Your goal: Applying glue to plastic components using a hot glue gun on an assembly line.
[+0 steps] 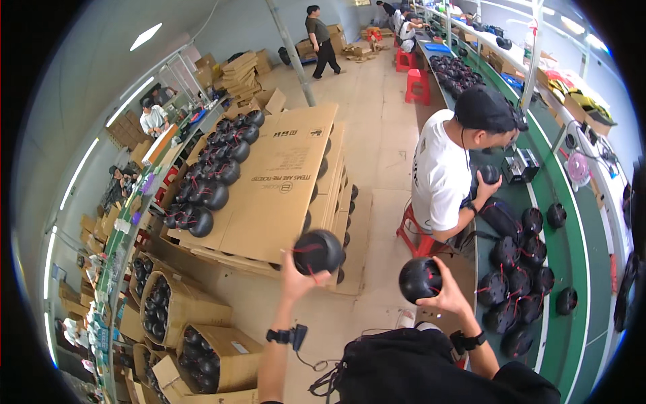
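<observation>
My left hand (298,279) is closed around a black ball-shaped shell with red wires (318,252), held up beside the cardboard-covered stack. In my right hand (449,294) is a second black ball-shaped shell (417,280), with a bit of red showing at its edge. The two shells are apart, raised in front of my body. Closest to the right one is the green workbench (572,350), where several similar black shells with red wires (519,279) lie grouped. More such shells (215,195) lie along the left side of the flat cardboard sheet (269,182).
At the bench a person in a white shirt (441,168) sits on a red stool (418,236), holding a black shell. Cardboard boxes full of black shells (219,360) stand at the lower left. A metal pole (291,50) rises behind the stack. Another person (319,44) walks farther back.
</observation>
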A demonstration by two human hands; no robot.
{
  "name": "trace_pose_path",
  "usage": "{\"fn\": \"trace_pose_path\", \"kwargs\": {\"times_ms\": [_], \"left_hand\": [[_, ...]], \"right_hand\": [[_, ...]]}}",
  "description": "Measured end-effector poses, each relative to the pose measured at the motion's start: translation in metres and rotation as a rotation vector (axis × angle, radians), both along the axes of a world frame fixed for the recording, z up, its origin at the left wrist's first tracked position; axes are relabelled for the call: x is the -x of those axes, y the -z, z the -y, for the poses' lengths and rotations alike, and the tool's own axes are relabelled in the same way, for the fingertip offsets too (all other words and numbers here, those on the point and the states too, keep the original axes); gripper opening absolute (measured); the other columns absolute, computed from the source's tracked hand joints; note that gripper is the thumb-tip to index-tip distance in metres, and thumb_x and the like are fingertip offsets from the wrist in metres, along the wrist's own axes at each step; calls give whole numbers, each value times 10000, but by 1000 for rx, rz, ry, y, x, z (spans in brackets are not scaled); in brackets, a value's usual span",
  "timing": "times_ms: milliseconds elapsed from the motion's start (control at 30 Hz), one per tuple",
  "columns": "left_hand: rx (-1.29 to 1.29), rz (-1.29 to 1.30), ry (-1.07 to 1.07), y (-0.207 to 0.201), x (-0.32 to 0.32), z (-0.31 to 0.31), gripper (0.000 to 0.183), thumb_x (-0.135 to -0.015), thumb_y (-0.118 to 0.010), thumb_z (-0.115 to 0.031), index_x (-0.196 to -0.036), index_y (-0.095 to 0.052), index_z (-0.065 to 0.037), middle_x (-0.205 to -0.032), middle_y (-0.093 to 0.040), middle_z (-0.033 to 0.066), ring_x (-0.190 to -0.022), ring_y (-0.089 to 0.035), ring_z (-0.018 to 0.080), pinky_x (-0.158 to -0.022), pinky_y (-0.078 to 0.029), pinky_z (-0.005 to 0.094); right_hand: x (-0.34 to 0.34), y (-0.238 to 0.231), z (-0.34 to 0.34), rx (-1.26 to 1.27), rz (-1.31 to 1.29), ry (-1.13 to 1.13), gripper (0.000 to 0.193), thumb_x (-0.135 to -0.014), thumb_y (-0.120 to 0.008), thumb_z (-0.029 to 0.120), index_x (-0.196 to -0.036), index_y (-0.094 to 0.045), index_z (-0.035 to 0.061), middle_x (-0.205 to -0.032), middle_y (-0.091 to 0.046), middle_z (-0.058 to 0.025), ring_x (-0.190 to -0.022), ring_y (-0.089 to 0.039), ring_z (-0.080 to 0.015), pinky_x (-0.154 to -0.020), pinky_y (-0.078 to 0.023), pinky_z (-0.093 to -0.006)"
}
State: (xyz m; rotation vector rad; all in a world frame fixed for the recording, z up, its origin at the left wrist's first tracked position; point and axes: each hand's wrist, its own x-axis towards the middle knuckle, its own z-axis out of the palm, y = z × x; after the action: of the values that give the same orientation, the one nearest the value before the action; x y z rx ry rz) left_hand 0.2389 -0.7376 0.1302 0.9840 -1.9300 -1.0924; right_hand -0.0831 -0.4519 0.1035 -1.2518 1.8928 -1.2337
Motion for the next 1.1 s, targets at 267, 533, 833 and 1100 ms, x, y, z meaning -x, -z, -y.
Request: {"fn": "trace_pose_path", "kwargs": {"times_ms": [267,533,833,1100], "left_hand": [[138,219,-672,-6,21,192,1147,-574,-956,-404,-1446,-346,22,-1386,-482,257,-1277,-517,387,-1072,-443,454],[42,409,-810,24,42,232,1224,-610,-893,-569,-1500,-269,-7,-1449,-404,264,-1306,-468,436,-1061,-445,517],[-71,288,-791,3,40,210,1153,-624,-920,-434,-1477,-277,1,-1435,-444,260,-1290,-504,428,-1048,-465,503],[-91,266,-707,-23,43,215,993,-624,-933,-279,-1411,-399,4,-1321,-572,214,-1219,-583,358,-1030,-479,454]], "right_hand": [[32,-11,87,-33,-97,-180,1286,-547,-946,455,-1538,-259,8,-1449,-405,-257,-1354,-455,-404,-1110,-417,-463],[63,-26,235,64,-171,-222,1283,-566,-936,470,-1549,-240,26,-1445,-408,-253,-1346,-464,-412,-1100,-427,-457],[49,-60,523,169,-322,-323,1265,-547,-922,505,-1541,-273,65,-1377,-475,-276,-1260,-542,-416,-1045,-466,-451],[19,-49,740,-46,-700,-639,1259,-534,-876,606,-1541,-285,136,-1338,-499,-337,-1231,-518,-525,-1000,-473,-526]]}}
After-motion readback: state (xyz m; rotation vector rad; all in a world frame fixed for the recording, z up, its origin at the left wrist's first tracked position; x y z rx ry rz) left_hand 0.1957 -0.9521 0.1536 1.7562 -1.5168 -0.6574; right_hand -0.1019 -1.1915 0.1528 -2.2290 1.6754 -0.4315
